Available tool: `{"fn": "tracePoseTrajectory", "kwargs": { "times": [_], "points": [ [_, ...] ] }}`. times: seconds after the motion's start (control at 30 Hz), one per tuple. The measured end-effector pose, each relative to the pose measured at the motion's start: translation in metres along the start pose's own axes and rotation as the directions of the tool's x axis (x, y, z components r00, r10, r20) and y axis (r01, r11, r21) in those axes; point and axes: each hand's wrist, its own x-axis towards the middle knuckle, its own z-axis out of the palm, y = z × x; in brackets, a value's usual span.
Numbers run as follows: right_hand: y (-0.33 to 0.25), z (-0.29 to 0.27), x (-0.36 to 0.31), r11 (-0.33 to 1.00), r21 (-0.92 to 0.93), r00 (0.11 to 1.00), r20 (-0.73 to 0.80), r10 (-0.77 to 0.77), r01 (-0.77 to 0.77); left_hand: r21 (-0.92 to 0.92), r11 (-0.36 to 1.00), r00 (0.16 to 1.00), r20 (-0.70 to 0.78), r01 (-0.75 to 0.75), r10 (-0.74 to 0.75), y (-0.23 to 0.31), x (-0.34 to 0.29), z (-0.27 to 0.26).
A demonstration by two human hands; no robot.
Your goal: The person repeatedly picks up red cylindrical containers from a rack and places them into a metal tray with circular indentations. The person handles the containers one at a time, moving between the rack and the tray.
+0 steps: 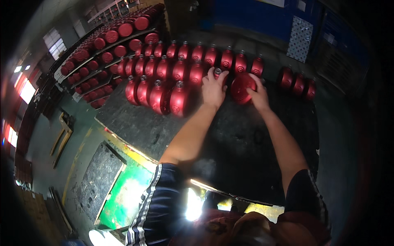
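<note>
Rows of red, rounded bottles with silvery threaded necks stand on a dark tabletop (242, 141). My left hand (214, 91) reaches to a red bottle (218, 73) in the middle of the rows, thumb and fingers closed about its neck; the hand covers most of its body. Just right of it, my right hand (260, 98) grips another red bottle (241, 89). That one is tipped, its round flat face turned toward me and its neck out of sight. My right thumb lies on the face, and the fingers go behind the rim.
Left of my hands is a front row of red bottles (159, 98); several more (298, 84) stand at the right. A multi-level rack (98, 67) at far left holds many red pieces. A pallet jack (63, 133) and a dark board (98, 176) are beyond the table's left edge.
</note>
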Motion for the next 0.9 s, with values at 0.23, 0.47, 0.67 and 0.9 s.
{"fn": "tracePoseTrajectory", "kwargs": {
  "times": [0.23, 0.47, 0.67, 0.9],
  "points": [
    [-0.002, -0.070, -0.110, 0.508, 0.826, 0.963, 0.148, 0.227, -0.247, -0.291, 0.957, 0.975, -0.210, 0.007, -0.071, 0.040, -0.151, -0.108],
    [-0.087, -0.048, -0.213, -0.025, 0.823, 0.813, 0.565, 0.142, -0.568, -0.985, 0.122, 0.673, -0.006, 0.125, -0.739, 0.078, -0.345, -0.221],
    [-0.151, 0.047, -0.316, -0.426, 0.203, 0.421, 0.744, -0.519, -0.882, -0.727, -0.610, 0.507, 0.414, -0.314, -0.755, 0.012, -0.471, -0.221],
    [-0.147, 0.203, -0.398, -0.452, -0.035, 0.102, 0.956, -0.276, -0.892, -0.397, -0.835, 0.652, 0.525, -0.380, -0.547, -0.104, -0.572, -0.211]
  ]
}}
